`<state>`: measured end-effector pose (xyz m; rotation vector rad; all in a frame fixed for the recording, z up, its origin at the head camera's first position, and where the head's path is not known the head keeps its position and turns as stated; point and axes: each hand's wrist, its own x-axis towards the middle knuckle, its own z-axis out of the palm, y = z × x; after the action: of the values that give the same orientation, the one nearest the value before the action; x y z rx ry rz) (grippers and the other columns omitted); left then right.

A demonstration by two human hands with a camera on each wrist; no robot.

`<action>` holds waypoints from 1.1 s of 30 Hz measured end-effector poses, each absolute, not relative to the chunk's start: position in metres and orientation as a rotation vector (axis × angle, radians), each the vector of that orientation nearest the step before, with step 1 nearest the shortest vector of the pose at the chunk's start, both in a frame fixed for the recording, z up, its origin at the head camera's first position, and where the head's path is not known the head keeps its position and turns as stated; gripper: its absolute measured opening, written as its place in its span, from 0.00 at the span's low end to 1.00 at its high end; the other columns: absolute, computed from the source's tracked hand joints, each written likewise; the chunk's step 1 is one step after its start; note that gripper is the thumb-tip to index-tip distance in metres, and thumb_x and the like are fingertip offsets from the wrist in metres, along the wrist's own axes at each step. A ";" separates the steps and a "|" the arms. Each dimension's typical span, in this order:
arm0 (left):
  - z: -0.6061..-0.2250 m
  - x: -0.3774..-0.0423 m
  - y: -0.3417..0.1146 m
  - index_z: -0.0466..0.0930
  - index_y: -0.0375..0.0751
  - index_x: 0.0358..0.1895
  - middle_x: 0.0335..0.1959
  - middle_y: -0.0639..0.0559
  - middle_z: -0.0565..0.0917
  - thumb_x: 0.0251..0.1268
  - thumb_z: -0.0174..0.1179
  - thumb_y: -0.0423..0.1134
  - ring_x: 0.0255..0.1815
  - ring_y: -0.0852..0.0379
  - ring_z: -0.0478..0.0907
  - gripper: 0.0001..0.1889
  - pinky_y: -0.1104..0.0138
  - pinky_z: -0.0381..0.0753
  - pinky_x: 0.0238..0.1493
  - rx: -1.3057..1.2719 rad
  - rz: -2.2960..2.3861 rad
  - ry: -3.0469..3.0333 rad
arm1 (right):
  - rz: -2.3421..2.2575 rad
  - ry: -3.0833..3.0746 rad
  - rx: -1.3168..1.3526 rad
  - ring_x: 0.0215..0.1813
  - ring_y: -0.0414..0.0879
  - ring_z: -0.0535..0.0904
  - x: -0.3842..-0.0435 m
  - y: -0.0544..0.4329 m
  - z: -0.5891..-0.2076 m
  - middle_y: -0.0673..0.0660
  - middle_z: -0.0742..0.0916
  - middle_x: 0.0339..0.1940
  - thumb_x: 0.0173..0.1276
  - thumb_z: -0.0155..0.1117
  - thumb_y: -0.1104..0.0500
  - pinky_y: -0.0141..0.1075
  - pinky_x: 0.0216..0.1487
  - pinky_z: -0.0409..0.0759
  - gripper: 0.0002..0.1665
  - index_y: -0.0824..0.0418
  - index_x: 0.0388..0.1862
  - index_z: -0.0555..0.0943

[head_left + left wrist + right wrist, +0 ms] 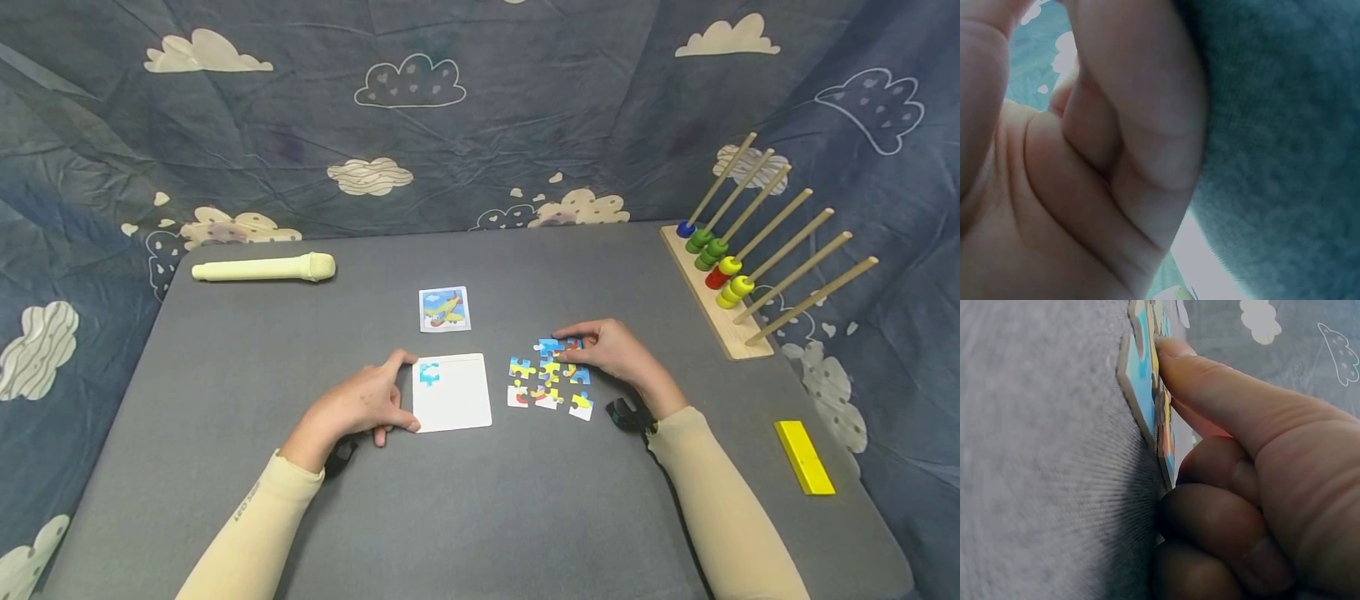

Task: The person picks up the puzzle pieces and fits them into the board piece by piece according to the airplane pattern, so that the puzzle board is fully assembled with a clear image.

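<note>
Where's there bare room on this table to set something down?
Bare patches: left, between the mic and left sleeve; near middle, between that and the right sleeve; far side, between the card and peg stand; right, between the right sleeve and yellow bar. It's crowded round the pieces, between the board and right hand.

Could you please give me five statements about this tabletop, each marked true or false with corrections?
1. One light-blue puzzle piece lies on the flat white rectangular board. True.
2. The left hand touches the board's right edge. False: it touches the left edge.
3. The right hand is at the loose, multicoloured puzzle pieces. True.
4. The cream microphone-shaped object stands upright. False: it lies flat.
5. The wooden peg rack with coloured rings is left of the square airplane picture card. False: right of it.
</note>
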<state>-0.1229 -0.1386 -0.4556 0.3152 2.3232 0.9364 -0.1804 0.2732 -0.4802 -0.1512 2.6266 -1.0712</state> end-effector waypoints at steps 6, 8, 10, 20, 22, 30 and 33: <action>-0.456 -0.123 -0.139 0.55 0.47 0.81 0.20 0.51 0.84 0.57 0.81 0.41 0.11 0.56 0.82 0.52 0.64 0.74 0.24 0.332 0.931 2.332 | -1.055 2.639 -0.157 0.25 0.41 0.61 -0.181 0.273 -0.480 0.46 0.69 0.20 0.64 0.82 0.49 0.35 0.29 0.58 0.23 0.52 0.56 0.91; -0.456 -0.123 -0.139 0.55 0.48 0.81 0.20 0.51 0.84 0.57 0.81 0.41 0.11 0.56 0.82 0.52 0.65 0.74 0.24 0.326 0.932 2.331 | -1.052 2.639 -0.154 0.25 0.42 0.61 -0.180 0.272 -0.480 0.46 0.69 0.20 0.64 0.81 0.49 0.35 0.29 0.58 0.22 0.52 0.56 0.91; -0.457 -0.122 -0.139 0.55 0.48 0.81 0.20 0.50 0.84 0.57 0.81 0.41 0.11 0.56 0.82 0.52 0.65 0.74 0.23 0.324 0.937 2.331 | -1.046 2.643 -0.146 0.25 0.42 0.62 -0.180 0.272 -0.480 0.45 0.69 0.20 0.64 0.81 0.49 0.35 0.29 0.58 0.22 0.52 0.56 0.91; -0.456 -0.122 -0.139 0.55 0.47 0.81 0.20 0.51 0.84 0.57 0.81 0.41 0.11 0.56 0.82 0.52 0.64 0.74 0.24 0.332 0.929 2.332 | -1.032 2.676 -0.144 0.26 0.43 0.63 -0.178 0.269 -0.478 0.46 0.70 0.21 0.64 0.81 0.48 0.35 0.28 0.57 0.21 0.53 0.54 0.92; -0.455 -0.123 -0.139 0.55 0.47 0.81 0.20 0.51 0.84 0.57 0.81 0.41 0.11 0.56 0.82 0.53 0.64 0.74 0.24 0.332 0.930 2.332 | -1.044 2.678 -0.155 0.25 0.42 0.63 -0.179 0.270 -0.479 0.46 0.70 0.20 0.65 0.81 0.48 0.35 0.27 0.57 0.21 0.54 0.54 0.92; -0.454 -0.123 -0.139 0.55 0.48 0.81 0.20 0.51 0.84 0.57 0.81 0.42 0.12 0.55 0.82 0.53 0.65 0.74 0.25 0.330 0.916 2.339 | -1.120 2.714 -0.285 0.21 0.38 0.60 -0.176 0.261 -0.460 0.45 0.68 0.17 0.67 0.80 0.49 0.33 0.25 0.58 0.20 0.54 0.55 0.91; -0.455 -0.123 -0.139 0.54 0.47 0.81 0.20 0.51 0.84 0.57 0.82 0.42 0.12 0.55 0.83 0.53 0.66 0.74 0.26 0.339 0.902 2.343 | -1.159 2.687 -0.370 0.20 0.38 0.60 -0.170 0.240 -0.444 0.45 0.69 0.15 0.66 0.80 0.50 0.33 0.23 0.58 0.19 0.53 0.54 0.92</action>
<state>-0.1230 -0.1390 -0.4548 0.3391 2.3430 0.9021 -0.1696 0.2400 -0.4439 -0.3703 2.6869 -1.1589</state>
